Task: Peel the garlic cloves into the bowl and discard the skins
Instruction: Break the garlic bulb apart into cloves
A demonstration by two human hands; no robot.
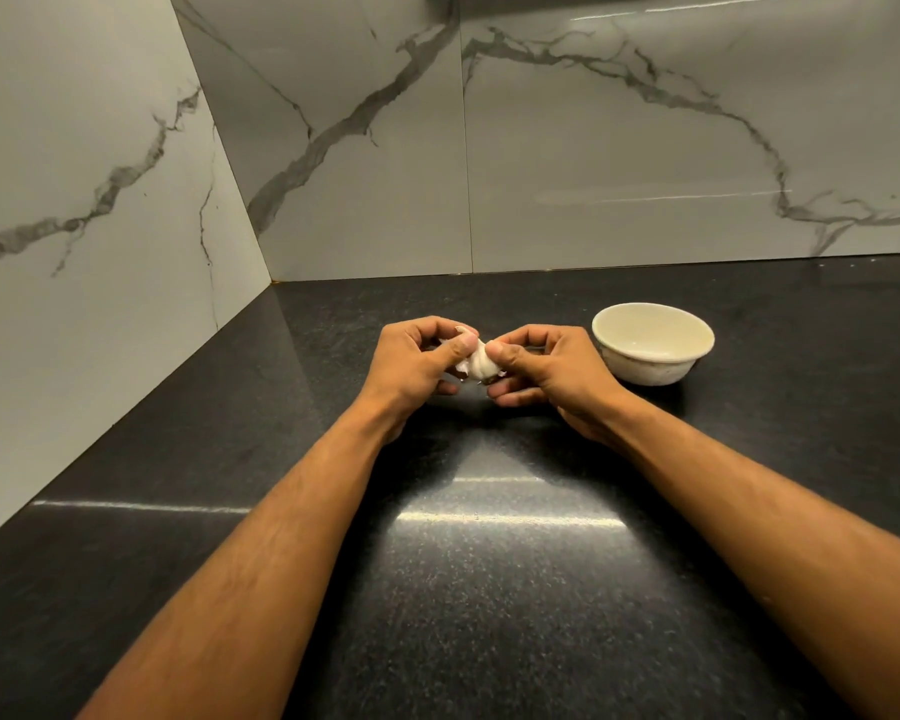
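Black speckled counter (pixel 489 589) in a corner, grey-veined marble wall tiles (pixel 593 148) behind and on the left. Ceiling light glares in streaks across the counter top. 2 bare forearms reach in from the bottom edge and meet near the middle of the counter.

Garlic (pixel 478 362), white, skin still on, held up off the counter between both hands. Left hand (pixel 417 363) curled around its left side, thumb pressed on top, fingers tucked under. Right hand (pixel 546 371) pinches the right side, thumb on top, fingertips curled beneath. Loose papery skin sticks out at the bottom left of the garlic. Cannot tell whether it is a whole bulb or a cluster of cloves.

1 white bowl (pixel 697 356) sits upright on the counter just right of the right hand, not touching it. Inside of bowl looks bare, pale cream.
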